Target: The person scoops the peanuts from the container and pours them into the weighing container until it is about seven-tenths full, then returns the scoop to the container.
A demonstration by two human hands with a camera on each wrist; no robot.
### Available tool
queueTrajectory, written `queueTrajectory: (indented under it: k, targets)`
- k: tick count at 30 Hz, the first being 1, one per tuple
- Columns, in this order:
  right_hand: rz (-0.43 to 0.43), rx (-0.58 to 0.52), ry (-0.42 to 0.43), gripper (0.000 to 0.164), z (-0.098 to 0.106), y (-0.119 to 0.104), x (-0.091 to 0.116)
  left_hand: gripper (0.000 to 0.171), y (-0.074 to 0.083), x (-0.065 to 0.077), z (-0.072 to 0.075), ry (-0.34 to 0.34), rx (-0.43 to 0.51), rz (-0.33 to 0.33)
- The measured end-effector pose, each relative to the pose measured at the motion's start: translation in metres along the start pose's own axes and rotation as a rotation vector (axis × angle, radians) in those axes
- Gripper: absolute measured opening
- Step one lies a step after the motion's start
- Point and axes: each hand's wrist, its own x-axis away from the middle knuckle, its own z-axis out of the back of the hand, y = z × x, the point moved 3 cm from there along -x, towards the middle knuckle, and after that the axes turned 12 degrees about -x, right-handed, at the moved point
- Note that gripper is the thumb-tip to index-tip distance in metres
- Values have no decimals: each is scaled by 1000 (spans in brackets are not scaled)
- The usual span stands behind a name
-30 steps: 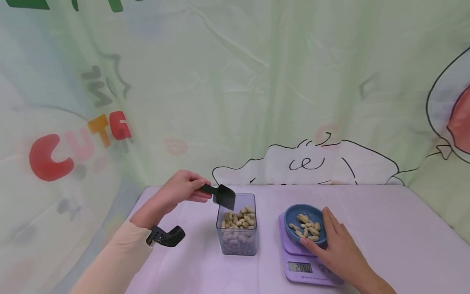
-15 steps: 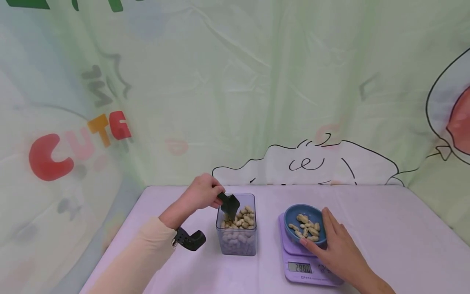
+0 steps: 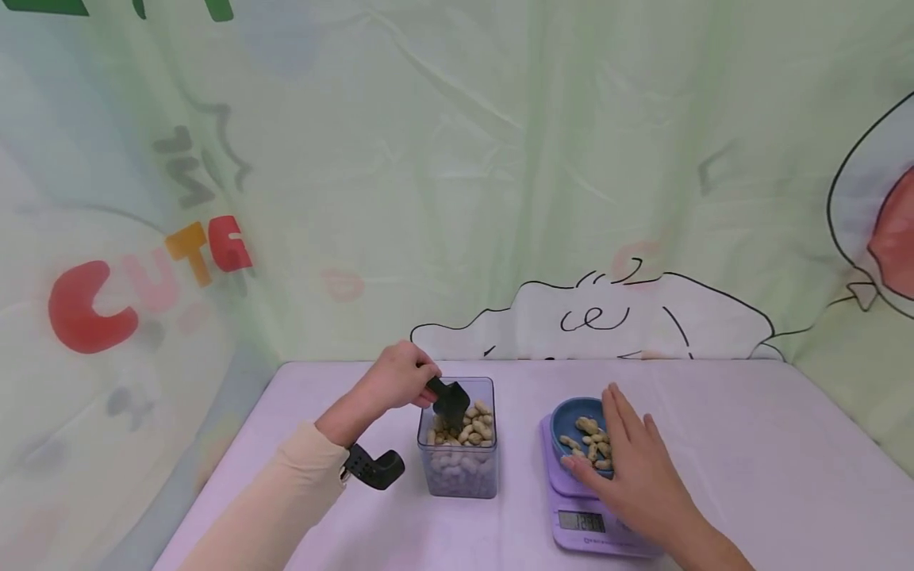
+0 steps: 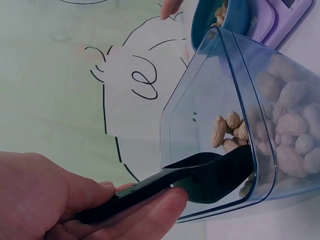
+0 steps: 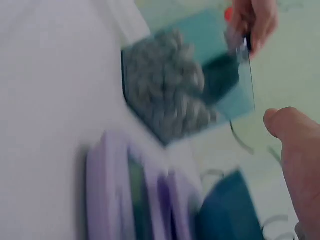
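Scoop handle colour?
Black. The scoop handle shows best in the left wrist view, close up in the left hand.

A lane of tabletop [image 3: 517, 444] separates the transparent container [image 3: 460, 476] from the purple scale [image 3: 567, 489]; I see room there for a hand to pass. The container admits entry from above on its right half; the left hand [image 3: 400, 374] and black scoop [image 3: 452, 400] obstruct the left. The right hand [image 3: 639, 468] blocks the blue bowl [image 3: 567, 416] from the right; its left side is accessible. A backdrop [image 3: 457, 198] bounds the rear.
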Motion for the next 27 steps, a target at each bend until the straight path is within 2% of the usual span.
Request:
queueTrajectory:
  k: [5, 9, 17, 22, 27]
  targets:
    - [92, -41, -63, 104, -20, -46, -12, 22, -3, -3, 0, 13, -7, -2]
    - [116, -51, -115, 105, -38, -65, -22, 24, -5, -6, -4, 3, -9, -6]
    - [65, -97, -195, 105, -59, -75, -36, 25, -6, -10, -10, -7, 6, 3]
    - [76, -129, -189, 106, -68, -76, -40, 26, -3, -12, -19, -46, 9, -18]
    - [82, -145, -168, 104, -74, -78, -41, 26, 2, -13, -17, -47, -69, -48]
